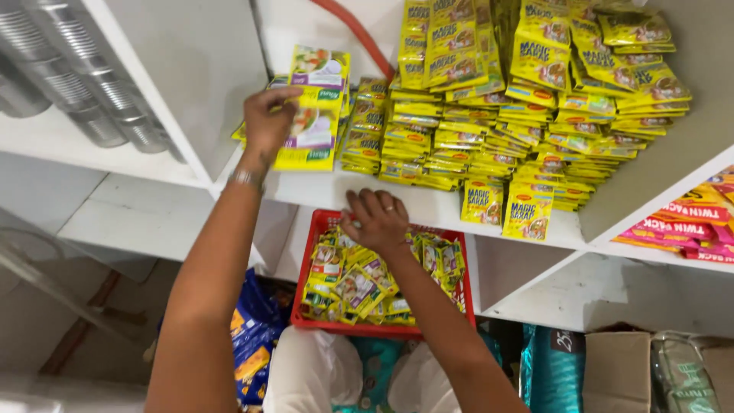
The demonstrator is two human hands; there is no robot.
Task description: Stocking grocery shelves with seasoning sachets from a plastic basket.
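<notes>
My left hand (pixel 267 118) is raised to the white shelf (pixel 321 191) and grips a small stack of yellow-and-purple sachets (pixel 313 126), held against a leaning pile of the same sachets. My right hand (pixel 375 219) reaches down into a red plastic basket (pixel 367 329) full of loose yellow-green sachets (pixel 352 287), fingers curled over the ones at its far edge. Whether it grips one I cannot tell. A bracelet sits on my left wrist.
Large stacks of yellow packets (pixel 520 115) fill the shelf to the right. Pink packets (pixel 688 222) lie on a lower right shelf. Metal tins (pixel 84 84) stand upper left. Below are blue bags (pixel 256 336), white bags, teal packs and a cardboard box (pixel 615 371).
</notes>
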